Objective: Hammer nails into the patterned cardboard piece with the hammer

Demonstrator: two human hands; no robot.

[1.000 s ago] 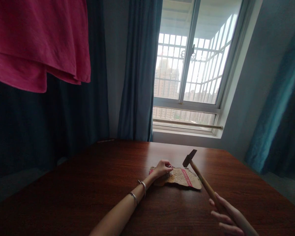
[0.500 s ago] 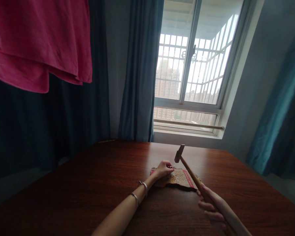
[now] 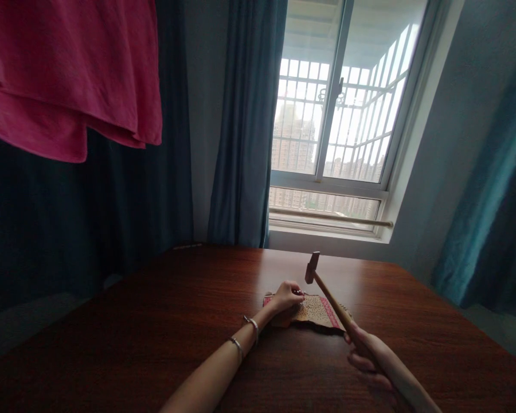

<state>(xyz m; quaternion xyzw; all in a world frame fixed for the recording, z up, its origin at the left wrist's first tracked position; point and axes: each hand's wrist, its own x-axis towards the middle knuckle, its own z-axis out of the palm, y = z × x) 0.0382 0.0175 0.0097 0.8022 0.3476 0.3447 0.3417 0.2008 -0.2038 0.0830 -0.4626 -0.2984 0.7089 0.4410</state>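
Observation:
My right hand [image 3: 370, 350] is wrapped round the wooden handle of a hammer [image 3: 329, 297]. The hammer's dark head is raised above the far side of a piece of cardboard [image 3: 316, 311], apart from it. Many small dark dots or holes and red printed bands mark the cardboard, and its near edge is torn. Over its left part, my left hand [image 3: 287, 295] is closed with thumb and fingers pinched. Something small is at the fingertips, too small to make out. Two bracelets [image 3: 244, 338] circle my left wrist and forearm.
The cardboard lies on a brown wooden table [image 3: 189, 321]. Behind it are a barred window [image 3: 331, 126] and a blue curtain [image 3: 245, 126]. A pink cloth [image 3: 73, 80] hangs at the upper left.
The hammer head has shifted very slightly left, still raised. My left hand and the cardboard have stayed in place.

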